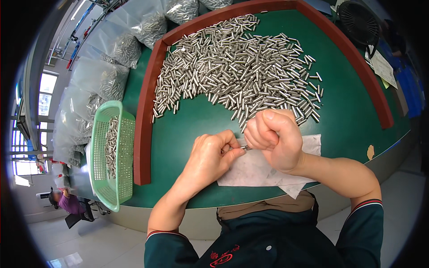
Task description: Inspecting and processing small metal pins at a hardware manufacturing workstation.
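In front of me, my left hand (213, 156) pinches a small metal pin (244, 147) between thumb and fingertips. My right hand (278, 139) is closed in a fist just to the right of it, at the pin's other end. What the fist holds, if anything, is hidden by its fingers. Beneath both hands lies a white, smudged cloth (250, 174). Beyond them a wide heap of short, shiny metal pins (237, 67) spreads over the green tabletop (187, 134).
Dark red wooden rails (145, 134) border the heap. Left of them stands a green plastic basket (125, 169) with more pins inside. Clear bags (111, 80) of pins line the far left. A black fan (357, 22) and papers (383, 69) are at far right. Another person (70, 203) sits at far left.
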`<state>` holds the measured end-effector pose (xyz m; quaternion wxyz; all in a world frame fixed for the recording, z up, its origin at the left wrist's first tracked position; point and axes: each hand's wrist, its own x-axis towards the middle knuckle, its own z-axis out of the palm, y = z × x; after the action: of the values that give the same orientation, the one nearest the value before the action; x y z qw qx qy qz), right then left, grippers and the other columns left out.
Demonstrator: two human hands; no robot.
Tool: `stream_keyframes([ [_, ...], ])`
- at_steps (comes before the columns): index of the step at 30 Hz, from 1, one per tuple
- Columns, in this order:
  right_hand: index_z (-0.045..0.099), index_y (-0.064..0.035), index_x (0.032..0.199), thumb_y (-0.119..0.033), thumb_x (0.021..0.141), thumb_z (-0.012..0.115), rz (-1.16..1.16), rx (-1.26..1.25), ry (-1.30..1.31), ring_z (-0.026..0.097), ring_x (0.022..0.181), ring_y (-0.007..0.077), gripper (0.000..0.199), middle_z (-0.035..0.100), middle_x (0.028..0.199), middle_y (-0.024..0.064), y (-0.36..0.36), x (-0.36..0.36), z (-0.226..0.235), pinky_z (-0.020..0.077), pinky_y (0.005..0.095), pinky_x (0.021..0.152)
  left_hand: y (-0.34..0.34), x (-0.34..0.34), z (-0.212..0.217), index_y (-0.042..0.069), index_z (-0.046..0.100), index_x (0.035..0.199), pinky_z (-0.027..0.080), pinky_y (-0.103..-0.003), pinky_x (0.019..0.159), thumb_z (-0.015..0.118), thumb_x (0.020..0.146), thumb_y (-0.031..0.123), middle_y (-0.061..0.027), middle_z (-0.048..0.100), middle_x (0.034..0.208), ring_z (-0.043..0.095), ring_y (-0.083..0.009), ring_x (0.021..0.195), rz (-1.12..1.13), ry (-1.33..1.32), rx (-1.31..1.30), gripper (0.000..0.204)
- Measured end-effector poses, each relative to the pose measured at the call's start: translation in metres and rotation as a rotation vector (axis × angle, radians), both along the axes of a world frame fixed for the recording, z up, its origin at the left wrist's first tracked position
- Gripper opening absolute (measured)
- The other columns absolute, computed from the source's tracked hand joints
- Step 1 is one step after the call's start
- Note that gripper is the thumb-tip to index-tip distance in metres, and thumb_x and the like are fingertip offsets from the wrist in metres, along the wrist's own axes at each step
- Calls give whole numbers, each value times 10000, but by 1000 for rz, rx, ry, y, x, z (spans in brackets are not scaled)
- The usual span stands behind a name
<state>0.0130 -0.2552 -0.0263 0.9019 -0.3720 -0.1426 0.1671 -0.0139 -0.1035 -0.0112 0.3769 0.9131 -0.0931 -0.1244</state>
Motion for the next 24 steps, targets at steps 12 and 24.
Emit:
stream_keyframes([
  [12,275,-84,457,-157,824,355,5,-18,-39,220,405,80,383,285,422,-5,2,-4,-4,193,237,400,0,0,-1,1,525,633,341,-300,402,673,657,62,-81,465,438,432,-185,368,28,18,-15,163],
  [24,276,-103,463,-197,830,347,-33,-21,-77,185,384,85,386,263,411,-14,-3,0,6,174,244,394,3,4,3,1,529,661,333,-287,409,655,684,64,-71,455,441,414,-165,375,17,6,-42,142],
])
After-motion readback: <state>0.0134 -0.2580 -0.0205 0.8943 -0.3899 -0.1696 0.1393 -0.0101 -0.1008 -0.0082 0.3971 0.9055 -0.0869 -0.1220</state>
